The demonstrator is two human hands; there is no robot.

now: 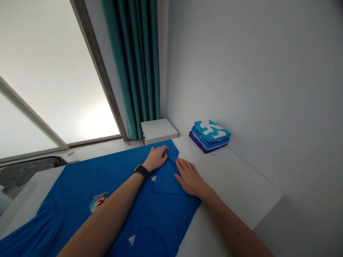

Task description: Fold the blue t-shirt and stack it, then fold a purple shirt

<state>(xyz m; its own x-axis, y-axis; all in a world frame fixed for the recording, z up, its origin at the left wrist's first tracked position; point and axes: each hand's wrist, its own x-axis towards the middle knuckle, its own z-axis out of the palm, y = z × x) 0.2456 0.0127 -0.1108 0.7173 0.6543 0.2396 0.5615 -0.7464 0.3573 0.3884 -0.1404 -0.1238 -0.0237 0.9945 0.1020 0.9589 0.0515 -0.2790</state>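
Note:
A blue T-shirt [118, 160] lies spread on the white table, with small white logos and a red, white and light-blue emblem on it. One sleeve [168, 182] is folded inward over the body of the shirt. My left hand [157, 158], with a black watch on the wrist, rests at the far side with fingers curled and a bit of the shirt's fabric between thumb and fingers. Close by on the right, my right hand [189, 178] lies flat on the folded sleeve's edge, fingers stretched out.
A stack of folded shirts [210, 136] stands on the table [227, 182] near the wall. Beyond the table's far edge are a low white cabinet [159, 130], a teal curtain [136, 64] and a frosted sliding door [53, 71]. Something dark grey [24, 175] is at the left.

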